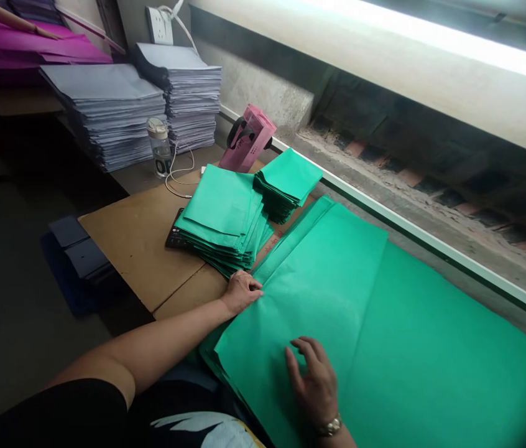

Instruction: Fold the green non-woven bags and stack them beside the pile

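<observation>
Large green fabric-like sheets (412, 348) lie layered across the table in front of me, the top one with a straight edge running across it. My left hand (243, 292) pinches the left edge of the top green sheet (319, 292) between thumb and fingers. Lower down, my right hand (314, 379) is over the same sheet with its fingers curved and apart, holding nothing; whether it touches the sheet I cannot tell. Just beyond my left hand sits a fanned pile of folded green pieces (221, 202), and a second green pile (291, 177) is behind it.
Tall stacks of pale sheets (114, 118) stand at the back left beside a clear bottle (158, 146) and a white cable (172, 180). A pink box (248, 138) leans near the wall ledge. Another person's hand (47, 33) rests on magenta sheets (71, 46).
</observation>
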Available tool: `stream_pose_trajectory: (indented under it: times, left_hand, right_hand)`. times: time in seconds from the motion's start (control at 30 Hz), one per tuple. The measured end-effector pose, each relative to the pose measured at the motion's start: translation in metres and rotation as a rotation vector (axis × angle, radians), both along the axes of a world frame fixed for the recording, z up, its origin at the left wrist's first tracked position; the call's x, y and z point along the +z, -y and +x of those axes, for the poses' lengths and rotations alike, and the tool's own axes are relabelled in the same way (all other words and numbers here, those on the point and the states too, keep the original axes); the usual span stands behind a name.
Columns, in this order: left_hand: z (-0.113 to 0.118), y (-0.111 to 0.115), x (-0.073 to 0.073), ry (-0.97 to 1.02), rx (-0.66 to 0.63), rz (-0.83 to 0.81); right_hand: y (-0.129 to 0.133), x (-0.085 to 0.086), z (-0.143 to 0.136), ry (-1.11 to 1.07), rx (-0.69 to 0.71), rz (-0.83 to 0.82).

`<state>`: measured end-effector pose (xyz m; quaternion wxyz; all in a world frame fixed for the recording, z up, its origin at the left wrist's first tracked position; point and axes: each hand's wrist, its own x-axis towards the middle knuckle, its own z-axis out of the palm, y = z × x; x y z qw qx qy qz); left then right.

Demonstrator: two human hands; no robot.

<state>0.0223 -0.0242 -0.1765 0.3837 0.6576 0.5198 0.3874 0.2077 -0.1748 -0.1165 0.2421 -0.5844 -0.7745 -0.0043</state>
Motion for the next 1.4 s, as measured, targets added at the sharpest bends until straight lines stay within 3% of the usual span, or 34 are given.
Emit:
stream_pose_trajectory:
  times: [0.1,0.23,0.33,0.43,0.63,0.7,0.77,0.83,0.9,1.0,1.1,1.17,1.2,1.27,1.33,1.4]
  left_hand:
    - [-0.001,0.000,-0.001,0.035,-0.018,-0.030]
    - [-0.002,0.002,0.000,0.025,-0.043,-0.026]
    - [-0.003,0.005,0.000,0.034,-0.051,0.015]
    - [-0.002,0.009,-0.002,0.059,-0.055,0.065]
    - [0.002,0.010,-0.016,0.068,-0.067,0.091]
    - [0.004,0.010,-0.021,0.061,-0.053,0.096]
    - [0.004,0.009,-0.019,0.034,-0.057,0.090]
    - [0.002,0.009,-0.010,0.005,-0.079,0.081]
    - [0.001,0.007,-0.002,-0.001,-0.088,0.083]
    - [0.001,0.004,-0.001,0.007,-0.076,0.094]
    - [0.001,0.004,-0.005,0.000,-0.079,0.104]
    - [0.000,0.005,-0.006,-0.001,-0.079,0.123]
    - [0.000,0.005,-0.006,0.002,-0.075,0.129]
    - [0.000,0.007,-0.006,0.010,-0.060,0.142]
    - [-0.001,0.008,-0.006,0.014,-0.040,0.163]
    - [-0.001,0.008,-0.004,-0.001,-0.028,0.199]
  right_hand:
    - [0.015,-0.009,0.041,0.138,-0.083,0.086]
    - [0.037,-0.022,0.072,0.352,-0.018,-0.023]
    - [0.019,-0.026,0.099,0.514,0.083,-0.128]
    - [-0.053,-0.022,0.150,0.567,0.023,-0.215]
    - [-0.267,0.003,0.274,0.389,-0.551,-0.319]
    - [-0.311,0.013,0.297,0.326,-0.673,-0.333]
    - [-0.325,0.017,0.304,0.326,-0.670,-0.343]
    - [-0.303,0.013,0.293,0.367,-0.580,-0.357]
    - [-0.246,0.001,0.259,0.428,-0.422,-0.342]
    - [-0.110,-0.016,0.166,0.478,-0.068,-0.299]
    - [0.037,-0.029,0.063,0.454,0.327,-0.367]
    - [0.108,-0.036,0.026,0.402,0.445,-0.196]
    - [0.131,-0.037,0.022,0.371,0.418,-0.152]
    - [0.153,-0.032,0.036,0.368,0.271,-0.134]
    - [0.152,-0.020,0.063,0.449,0.168,-0.180]
    - [0.140,-0.013,0.083,0.549,0.191,-0.171]
